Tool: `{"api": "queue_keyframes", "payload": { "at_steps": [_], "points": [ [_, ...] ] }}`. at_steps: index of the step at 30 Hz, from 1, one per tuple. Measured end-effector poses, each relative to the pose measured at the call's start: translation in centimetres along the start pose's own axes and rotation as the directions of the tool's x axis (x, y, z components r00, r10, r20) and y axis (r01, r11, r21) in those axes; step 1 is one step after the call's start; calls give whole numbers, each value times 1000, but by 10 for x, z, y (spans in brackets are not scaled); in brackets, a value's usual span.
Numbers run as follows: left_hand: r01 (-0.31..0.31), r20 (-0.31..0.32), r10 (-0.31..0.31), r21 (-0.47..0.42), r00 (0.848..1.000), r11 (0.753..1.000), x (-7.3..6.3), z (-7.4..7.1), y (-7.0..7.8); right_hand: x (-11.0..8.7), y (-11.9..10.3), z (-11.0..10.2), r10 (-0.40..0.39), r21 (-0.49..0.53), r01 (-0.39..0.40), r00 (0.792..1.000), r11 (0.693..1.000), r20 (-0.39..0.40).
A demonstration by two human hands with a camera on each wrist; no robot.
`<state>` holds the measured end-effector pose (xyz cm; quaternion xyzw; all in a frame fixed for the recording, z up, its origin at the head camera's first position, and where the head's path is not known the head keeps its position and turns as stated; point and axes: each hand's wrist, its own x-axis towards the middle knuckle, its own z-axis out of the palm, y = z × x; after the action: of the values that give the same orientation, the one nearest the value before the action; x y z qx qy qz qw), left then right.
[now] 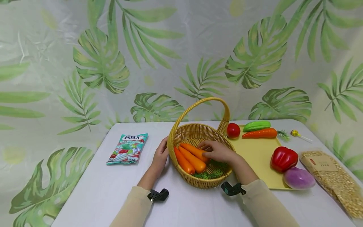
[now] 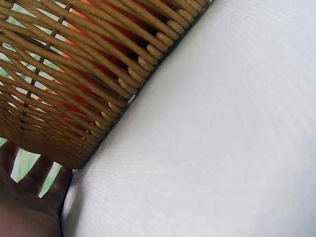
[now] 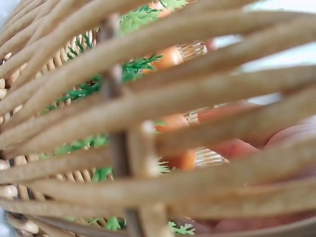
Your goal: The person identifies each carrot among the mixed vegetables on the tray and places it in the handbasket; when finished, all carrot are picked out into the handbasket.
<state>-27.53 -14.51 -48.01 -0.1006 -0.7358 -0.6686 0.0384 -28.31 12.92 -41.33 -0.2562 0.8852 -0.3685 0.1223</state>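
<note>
- Right grip (image 1: 219, 153), the person's bare hand, is inside the basket with fingers and thumb bent around the topmost carrot (image 1: 191, 148); the wicker partly hides it in the right wrist view.
- Left grip (image 1: 161, 153) rests against the outside of the basket with spread, fairly straight fingers, the tips hidden behind the weave.
- That topmost carrot lies beside a middle carrot (image 1: 193, 157) and an outer carrot (image 1: 182, 160), with green leafy tops (image 1: 210, 174) toward the basket's near side.
- Around them, the wicker basket (image 1: 195, 183), its tall handle (image 1: 225, 121) arching above, stands between the table's left and right edges.
- Right of it is a yellow tray (image 1: 256, 154): a tomato (image 1: 233, 130) by its far-left corner, a green gourd (image 1: 256, 126) along its far edge, a leafy-topped carrot (image 1: 259, 133) just in front.
- A red pepper (image 1: 283, 159) and purple eggplant (image 1: 299, 178) overlap the tray's right side.
- Near the far-right corner of the table (image 1: 85, 195) lies a lollipop (image 1: 295, 133); a grain bag (image 1: 337, 183) lies along the right edge.
- Toward the left edge lies a candy bag (image 1: 129, 148).
</note>
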Motion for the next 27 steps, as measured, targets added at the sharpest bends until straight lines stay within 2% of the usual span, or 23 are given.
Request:
{"api": "queue_keyframes", "payload": {
  "at_steps": [8, 13, 19, 22, 27],
  "points": [
    [-15, 3, 15, -12, 1000, 1000, -1, 0, 2, 0, 0, -1, -27, -1, 27, 999, 1000, -46],
    [-3, 9, 3, -6, 1000, 1000, 0, 0, 1, -2, -2, 0, -21, -5, 20, 989, 1000, -146],
    [-28, 9, 28, -10, 1000, 1000, 1, -1, 2, -8, -6, -3, -33, 17, 40, 961, 999, -276],
    [-28, 11, 28, -13, 1000, 1000, 1, -1, 2, -12, -6, -3, -27, 70, 53, 944, 996, -329],
    [-12, 11, 12, -7, 1000, 1000, 0, 0, 1, -17, -6, -3, -26, 126, 88, 903, 988, -428]
  ]
}}
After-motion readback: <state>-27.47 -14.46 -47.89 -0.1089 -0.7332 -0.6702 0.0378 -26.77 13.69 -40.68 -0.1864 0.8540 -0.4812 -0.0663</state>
